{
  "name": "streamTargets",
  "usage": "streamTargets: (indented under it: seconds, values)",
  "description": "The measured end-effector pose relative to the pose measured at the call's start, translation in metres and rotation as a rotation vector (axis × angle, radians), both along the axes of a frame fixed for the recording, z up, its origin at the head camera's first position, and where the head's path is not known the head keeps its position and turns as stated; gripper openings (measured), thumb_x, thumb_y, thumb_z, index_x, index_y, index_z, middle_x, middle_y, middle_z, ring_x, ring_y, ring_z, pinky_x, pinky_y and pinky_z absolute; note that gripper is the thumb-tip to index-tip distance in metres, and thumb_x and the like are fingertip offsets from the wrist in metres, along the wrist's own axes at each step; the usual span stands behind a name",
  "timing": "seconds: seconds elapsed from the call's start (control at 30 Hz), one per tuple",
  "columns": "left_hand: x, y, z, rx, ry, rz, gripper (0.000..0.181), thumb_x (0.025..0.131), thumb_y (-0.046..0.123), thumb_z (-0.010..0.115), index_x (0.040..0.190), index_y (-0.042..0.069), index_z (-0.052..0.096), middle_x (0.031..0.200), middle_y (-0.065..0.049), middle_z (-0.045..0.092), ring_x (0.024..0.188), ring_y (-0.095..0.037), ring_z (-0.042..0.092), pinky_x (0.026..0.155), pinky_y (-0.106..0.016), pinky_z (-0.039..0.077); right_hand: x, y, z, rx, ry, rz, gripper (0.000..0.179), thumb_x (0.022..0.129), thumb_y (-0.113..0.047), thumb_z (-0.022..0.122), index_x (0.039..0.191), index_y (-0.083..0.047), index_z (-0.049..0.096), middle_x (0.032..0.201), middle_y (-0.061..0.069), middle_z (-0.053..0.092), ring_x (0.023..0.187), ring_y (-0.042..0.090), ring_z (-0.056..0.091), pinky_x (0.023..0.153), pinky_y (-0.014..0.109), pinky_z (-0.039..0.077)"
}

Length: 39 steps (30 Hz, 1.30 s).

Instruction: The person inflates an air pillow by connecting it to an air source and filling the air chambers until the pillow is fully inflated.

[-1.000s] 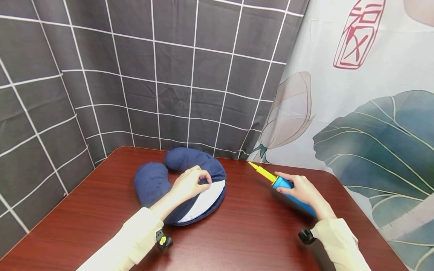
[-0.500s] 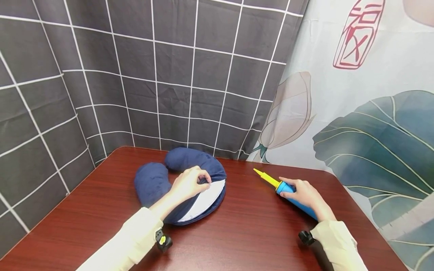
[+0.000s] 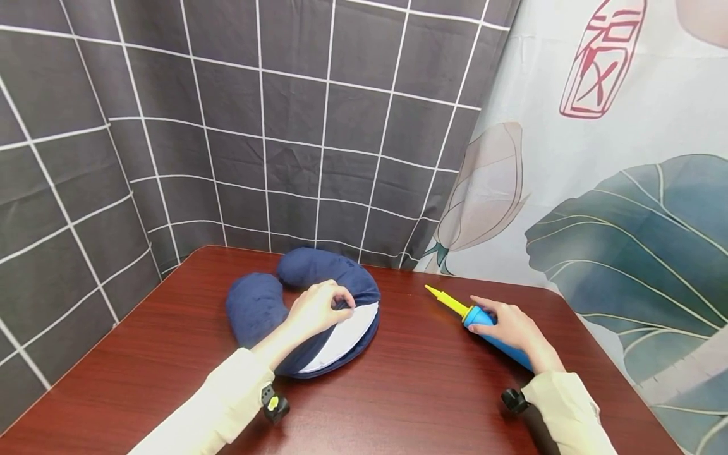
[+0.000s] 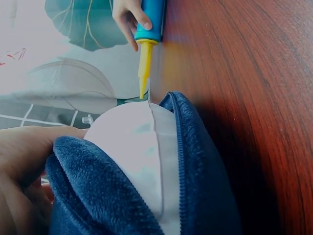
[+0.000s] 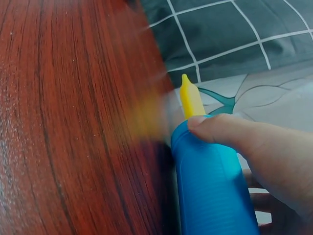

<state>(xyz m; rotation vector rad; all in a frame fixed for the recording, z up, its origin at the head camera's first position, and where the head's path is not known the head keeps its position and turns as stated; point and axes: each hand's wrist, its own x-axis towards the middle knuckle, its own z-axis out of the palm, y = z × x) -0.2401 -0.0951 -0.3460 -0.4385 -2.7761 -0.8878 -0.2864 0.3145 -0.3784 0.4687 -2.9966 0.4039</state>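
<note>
A navy plush U-shaped neck pillow (image 3: 256, 303) lies on the table with its zipped cover open, baring a white inner bladder (image 3: 344, 338). Over that opening my left hand (image 3: 315, 309) holds thumb and forefinger together. In the left wrist view a small clear air valve (image 4: 88, 119) sticks out just past those fingertips, beside the bladder. To the right, my right hand (image 3: 509, 325) grips a blue hand pump (image 5: 210, 186) around its barrel, thumb near the front collar. Its yellow nozzle (image 3: 449, 301) points toward the back left, apart from the pillow.
The reddish-brown wooden table (image 3: 398, 404) ends in front of a dark grid-patterned curtain (image 3: 227, 95) at the back and left. A pale curtain with a lotus print (image 3: 569, 164) hangs along the right side.
Early on, the pump in my right hand shifted slightly to the right and lower, its nozzle drawing back from the rear edge; since then it has stayed put. My left hand and the pillow hold their place.
</note>
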Motion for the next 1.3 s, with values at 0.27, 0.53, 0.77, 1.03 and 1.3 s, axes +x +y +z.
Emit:
streamTargets:
  seconds: [0.27, 0.53, 0.77, 1.03, 1.3]
  values:
    - [0.001, 0.0, -0.001, 0.005, -0.001, 0.006, 0.007, 0.079, 0.025, 0.078, 0.084, 0.029, 0.074, 0.084, 0.006, 0.062, 0.075, -0.008, 0.055, 0.062, -0.03, 0.043, 0.001, 0.003, -0.001, 0.003, -0.004, 0.001, 0.082, 0.08, -0.053, 0.074, 0.146, -0.011, 0.048, 0.124, 0.023, 0.065, 0.104, 0.033, 0.06, 0.083, 0.055, 0.053]
    - [-0.001, -0.003, -0.001, 0.016, 0.011, -0.019, 0.01, 0.079, 0.026, 0.078, 0.087, 0.028, 0.074, 0.084, 0.005, 0.063, 0.077, -0.009, 0.056, 0.065, -0.028, 0.044, 0.006, -0.003, 0.005, 0.0, 0.01, -0.005, 0.095, 0.081, -0.06, 0.071, 0.153, -0.011, 0.034, 0.142, 0.027, 0.051, 0.122, 0.047, 0.052, 0.092, 0.066, 0.047]
    - [-0.002, -0.008, -0.005, 0.041, 0.069, -0.09, 0.015, 0.078, 0.021, 0.079, 0.092, 0.022, 0.074, 0.084, 0.001, 0.064, 0.079, -0.011, 0.058, 0.068, -0.026, 0.045, 0.004, -0.019, 0.011, -0.017, 0.126, 0.048, 0.087, 0.084, -0.056, 0.07, 0.152, -0.013, 0.038, 0.145, 0.024, 0.05, 0.125, 0.046, 0.049, 0.098, 0.066, 0.043]
    - [0.0, -0.015, -0.006, 0.054, 0.099, -0.182, 0.021, 0.079, 0.016, 0.075, 0.1, 0.016, 0.072, 0.091, -0.006, 0.065, 0.084, -0.017, 0.062, 0.075, -0.029, 0.049, -0.001, -0.059, 0.017, -0.095, 0.256, 0.137, 0.066, 0.087, -0.04, 0.074, 0.145, -0.018, 0.051, 0.139, 0.012, 0.06, 0.123, 0.037, 0.055, 0.101, 0.058, 0.043]
    - [0.002, -0.021, -0.009, -0.016, 0.108, -0.228, 0.026, 0.086, 0.021, 0.072, 0.112, 0.019, 0.069, 0.109, -0.004, 0.07, 0.104, -0.021, 0.065, 0.092, -0.041, 0.052, -0.001, -0.109, 0.009, -0.149, 0.291, 0.202, 0.056, 0.085, -0.036, 0.076, 0.135, -0.016, 0.061, 0.129, 0.008, 0.067, 0.118, 0.032, 0.059, 0.104, 0.057, 0.04]
